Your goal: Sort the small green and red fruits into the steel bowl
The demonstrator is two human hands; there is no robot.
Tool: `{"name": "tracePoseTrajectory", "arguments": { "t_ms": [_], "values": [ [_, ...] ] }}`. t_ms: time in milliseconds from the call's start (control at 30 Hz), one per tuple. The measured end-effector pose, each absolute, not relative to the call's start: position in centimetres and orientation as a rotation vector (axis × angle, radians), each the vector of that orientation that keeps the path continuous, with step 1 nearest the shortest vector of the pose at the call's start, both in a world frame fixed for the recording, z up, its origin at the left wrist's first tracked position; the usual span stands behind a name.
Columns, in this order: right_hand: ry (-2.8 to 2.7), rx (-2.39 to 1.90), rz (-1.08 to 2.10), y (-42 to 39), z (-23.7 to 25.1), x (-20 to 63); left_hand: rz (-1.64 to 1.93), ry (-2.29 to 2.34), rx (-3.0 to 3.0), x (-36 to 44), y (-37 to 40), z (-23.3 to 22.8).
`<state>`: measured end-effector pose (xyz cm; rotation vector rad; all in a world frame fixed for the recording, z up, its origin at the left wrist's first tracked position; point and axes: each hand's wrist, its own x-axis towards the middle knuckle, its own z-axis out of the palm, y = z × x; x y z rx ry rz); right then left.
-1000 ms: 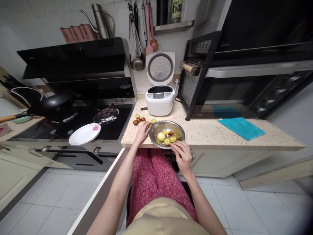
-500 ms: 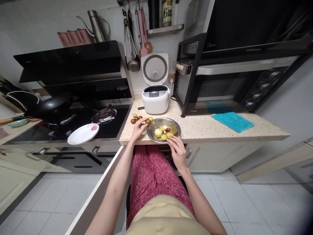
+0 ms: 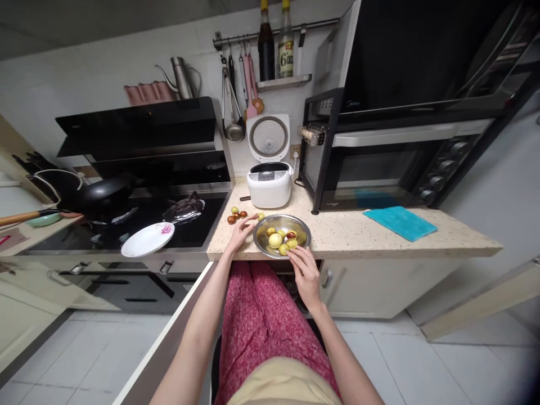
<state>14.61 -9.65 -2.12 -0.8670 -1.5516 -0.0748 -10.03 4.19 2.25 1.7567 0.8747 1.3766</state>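
A shallow metal bowl stands at the counter's front edge. Inside lie several yellow-green jujubes, one larger than the rest, and a reddish-brown jujube. My left hand is at the bowl's left side, fingers stretched towards the rim and apparently holding nothing. Just beyond its fingertips a green jujube rests on the counter. My right hand grips the bowl's front right rim, its fingertips beside the green fruit. Left of the bowl, several brown jujubes and a green one lie in a loose group.
Behind the bowl stands a white rice cooker, lid raised. A white plate sits at the stove's front edge, with a black wok farther left. A blue cloth lies on the right. An open drawer juts out on my left.
A brownish-yellow jujube by my left fingertips is now in the bowl, and that hand's fingers appear free. My right hand stays at the rim. The view has tilted upward.
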Motion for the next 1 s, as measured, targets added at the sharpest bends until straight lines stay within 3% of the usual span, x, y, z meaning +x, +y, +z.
{"name": "tracePoseTrajectory", "arguments": {
  "t_ms": [200, 767, 1000],
  "values": [
    [-1.537, -0.861, -0.079, -9.7, -2.1, 14.5, 1.505, 1.047, 1.795, -10.4, 5.7, 1.1],
    [-1.564, -0.935, -0.087, -10.2, -2.2, 13.8, 1.042, 1.027, 2.458, -9.8, 10.6, 0.1],
    [-1.57, -0.948, -0.076, -10.2, -2.3, 14.0, 1.095, 1.028, 2.504, -9.4, 10.9, 0.8]
  ]
}}
